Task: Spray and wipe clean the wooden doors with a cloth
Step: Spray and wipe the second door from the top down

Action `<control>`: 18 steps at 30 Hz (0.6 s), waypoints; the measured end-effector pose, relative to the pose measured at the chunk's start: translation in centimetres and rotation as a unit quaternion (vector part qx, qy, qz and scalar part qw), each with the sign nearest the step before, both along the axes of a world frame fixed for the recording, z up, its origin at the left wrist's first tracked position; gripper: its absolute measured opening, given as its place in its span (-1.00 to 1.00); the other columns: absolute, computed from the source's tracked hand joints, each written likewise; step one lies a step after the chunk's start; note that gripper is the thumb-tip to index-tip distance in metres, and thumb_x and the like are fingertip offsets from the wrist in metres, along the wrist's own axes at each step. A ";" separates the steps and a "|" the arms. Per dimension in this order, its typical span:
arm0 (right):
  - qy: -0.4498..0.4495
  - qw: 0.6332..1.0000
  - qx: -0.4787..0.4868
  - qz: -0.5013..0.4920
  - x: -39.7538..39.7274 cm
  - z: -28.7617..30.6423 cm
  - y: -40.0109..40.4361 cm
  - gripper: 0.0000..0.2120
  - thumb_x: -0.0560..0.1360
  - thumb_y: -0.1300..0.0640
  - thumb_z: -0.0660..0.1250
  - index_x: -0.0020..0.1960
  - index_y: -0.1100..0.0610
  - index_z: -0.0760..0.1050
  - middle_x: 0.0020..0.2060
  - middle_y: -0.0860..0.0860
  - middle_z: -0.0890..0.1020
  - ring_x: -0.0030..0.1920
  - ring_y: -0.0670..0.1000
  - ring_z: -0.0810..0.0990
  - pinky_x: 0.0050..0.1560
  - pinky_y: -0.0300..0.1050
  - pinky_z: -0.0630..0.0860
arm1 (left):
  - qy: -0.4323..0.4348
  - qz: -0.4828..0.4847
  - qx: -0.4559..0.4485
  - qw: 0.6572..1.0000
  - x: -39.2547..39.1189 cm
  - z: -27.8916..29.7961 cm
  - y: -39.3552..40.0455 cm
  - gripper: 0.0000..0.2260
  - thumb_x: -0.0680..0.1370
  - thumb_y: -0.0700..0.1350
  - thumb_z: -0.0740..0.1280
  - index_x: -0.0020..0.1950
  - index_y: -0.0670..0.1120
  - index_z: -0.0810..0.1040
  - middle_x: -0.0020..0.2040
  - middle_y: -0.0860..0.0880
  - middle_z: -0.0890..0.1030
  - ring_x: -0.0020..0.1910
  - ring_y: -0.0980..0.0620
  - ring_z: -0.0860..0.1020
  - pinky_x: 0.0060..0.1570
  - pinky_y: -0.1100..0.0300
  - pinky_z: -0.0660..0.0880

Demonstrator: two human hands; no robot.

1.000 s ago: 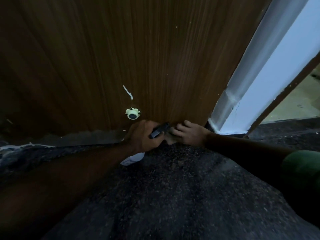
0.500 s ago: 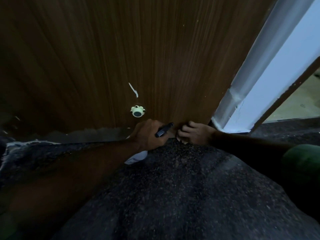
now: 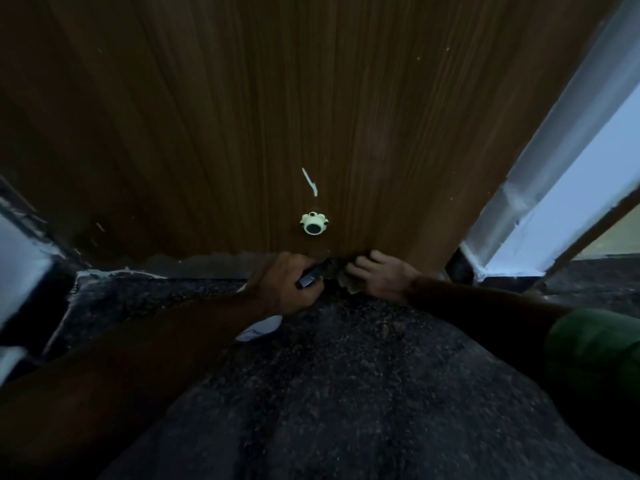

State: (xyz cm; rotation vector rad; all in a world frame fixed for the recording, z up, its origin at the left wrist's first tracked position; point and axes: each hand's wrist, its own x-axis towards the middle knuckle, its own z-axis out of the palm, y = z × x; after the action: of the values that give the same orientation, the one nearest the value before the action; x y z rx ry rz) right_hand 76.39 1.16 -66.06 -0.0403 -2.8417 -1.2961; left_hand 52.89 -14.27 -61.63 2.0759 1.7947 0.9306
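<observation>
A dark brown wooden door [image 3: 277,116] fills the upper view, seen from low down. My left hand [image 3: 280,289] grips a spray bottle [image 3: 259,329] by its black trigger head, the white body poking out below my wrist. My right hand [image 3: 381,278] holds a brownish cloth [image 3: 348,284] against the door's bottom edge, just right of the left hand. Most of the cloth is hidden under my fingers.
A pale round door stopper [image 3: 313,224] sticks out of the door just above my hands, with a white paint streak [image 3: 309,181] over it. A white door frame [image 3: 540,174] rises at the right. Dark speckled floor [image 3: 346,393] spreads below.
The view has shifted so the door's bottom edge sits lower and more centred. My right hand has slid slightly along the bottom edge and more cloth shows. The left hand keeps its grip.
</observation>
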 end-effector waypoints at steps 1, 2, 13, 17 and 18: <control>0.074 0.997 -0.019 -0.015 -0.7 0.5 -0.5 -0.63 0.64 0.05 0.21 0.41 0.01 0.57 0.32 0.04 0.54 0.13 0.11 0.44 0.06 0.04 0.34 | 0.000 0.004 0.001 1.000 -0.3 -0.1 0.0 -0.69 0.49 0.04 0.35 -0.40 0.08 0.33 -0.49 0.07 0.46 -0.52 0.10 0.47 -0.46 0.23 0.29; 0.150 0.988 -0.034 -0.031 -1.6 1.4 -1.0 -0.56 0.65 0.06 0.19 0.52 0.04 0.45 0.33 0.07 0.51 0.13 0.12 0.45 0.05 0.07 0.36 | 0.001 0.011 -0.002 1.000 -0.5 -0.2 0.0 -0.69 0.49 0.07 0.35 -0.40 0.09 0.34 -0.48 0.07 0.48 -0.51 0.09 0.49 -0.46 0.18 0.34; -0.075 0.996 -0.037 -0.018 -4.1 1.3 -1.8 -0.57 0.60 0.02 0.07 0.06 -0.03 0.73 0.20 0.00 0.65 0.15 0.10 0.54 0.07 0.01 0.31 | -0.008 0.017 -0.013 1.000 0.1 0.0 0.9 -0.73 0.50 0.10 0.32 -0.35 0.08 0.36 -0.43 0.03 0.53 -0.48 0.01 0.51 -0.40 0.18 0.32; -0.024 0.997 -0.059 -0.048 -6.9 3.0 -2.9 -0.70 0.54 0.04 0.26 0.14 0.03 0.71 0.22 0.02 0.65 0.14 0.11 0.54 0.06 0.04 0.41 | -0.018 0.001 -0.006 1.000 -0.1 -0.3 0.9 -0.87 0.50 0.07 0.32 -0.22 0.11 0.46 -0.38 0.12 0.51 -0.44 0.03 0.51 -0.37 0.20 0.35; -0.072 0.996 -0.050 -0.028 -6.8 2.5 -3.2 -0.72 0.51 -0.01 0.32 0.15 -0.04 0.71 0.22 -0.03 0.66 0.18 0.08 0.58 0.11 0.02 0.44 | -0.020 0.003 -0.003 1.000 0.0 -0.3 0.8 -0.85 0.50 0.04 0.33 -0.25 0.08 0.47 -0.41 0.12 0.49 -0.47 0.05 0.48 -0.41 0.22 0.31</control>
State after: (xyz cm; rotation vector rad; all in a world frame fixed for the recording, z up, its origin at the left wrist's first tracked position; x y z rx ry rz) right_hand 69.63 -2.02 -63.58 -0.0279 -3.0469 -1.2120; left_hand 52.90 -13.49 -61.96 2.0345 1.7831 0.9590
